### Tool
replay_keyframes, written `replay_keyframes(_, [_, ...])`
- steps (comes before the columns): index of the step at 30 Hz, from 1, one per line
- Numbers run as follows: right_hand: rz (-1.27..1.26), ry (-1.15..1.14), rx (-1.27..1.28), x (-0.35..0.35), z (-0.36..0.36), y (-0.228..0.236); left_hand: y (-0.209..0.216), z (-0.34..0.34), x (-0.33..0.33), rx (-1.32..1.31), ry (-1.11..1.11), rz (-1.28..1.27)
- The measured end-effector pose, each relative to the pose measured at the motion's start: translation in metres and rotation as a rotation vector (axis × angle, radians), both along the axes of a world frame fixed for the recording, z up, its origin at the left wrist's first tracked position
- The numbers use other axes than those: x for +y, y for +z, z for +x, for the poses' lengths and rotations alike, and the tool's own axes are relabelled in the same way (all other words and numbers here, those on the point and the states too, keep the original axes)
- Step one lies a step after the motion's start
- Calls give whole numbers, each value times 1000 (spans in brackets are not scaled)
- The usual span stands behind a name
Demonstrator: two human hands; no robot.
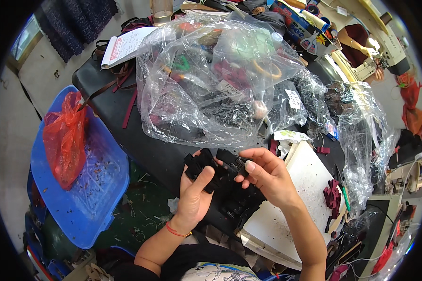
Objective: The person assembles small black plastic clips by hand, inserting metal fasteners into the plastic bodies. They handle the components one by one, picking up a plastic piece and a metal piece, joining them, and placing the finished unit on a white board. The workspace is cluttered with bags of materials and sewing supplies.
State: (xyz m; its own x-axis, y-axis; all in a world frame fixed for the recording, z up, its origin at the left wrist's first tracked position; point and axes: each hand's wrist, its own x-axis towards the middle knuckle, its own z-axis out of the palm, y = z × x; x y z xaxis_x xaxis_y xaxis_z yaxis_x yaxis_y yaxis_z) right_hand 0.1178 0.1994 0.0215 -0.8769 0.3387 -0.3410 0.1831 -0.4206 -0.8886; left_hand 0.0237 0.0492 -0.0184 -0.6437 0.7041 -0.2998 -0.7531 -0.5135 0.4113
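Observation:
My left hand (195,199) is closed round a bunch of black folded fabric pieces (198,164), its thumb pressed over them. A flat black fabric piece (230,160) with what looks like a small clip or buckle is pinched between the thumb and fingers of my right hand (271,180). The two hands are close together above the table's near edge. Below them, at my lap, lies a dark heap of similar black pieces (234,203); its details are hard to make out.
Large clear plastic bags (187,107) cover the dark table (108,93). A white board (286,210) with maroon bows (332,199) and green-handled scissors (345,199) lies right. At left stands a blue tub (103,196) holding a red bag (65,145). A notepad (126,47) lies behind; a sewing machine (384,47) stands far right.

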Motion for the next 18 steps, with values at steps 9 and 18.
replay_keyframes(9, [1101,129,-8,-28,-55,-7,3,-19,-3,84,313,-250])
replay_keyframes(18, [1516,175,136,-5,-80,-64,47,-81,11,1018,-280,-288])
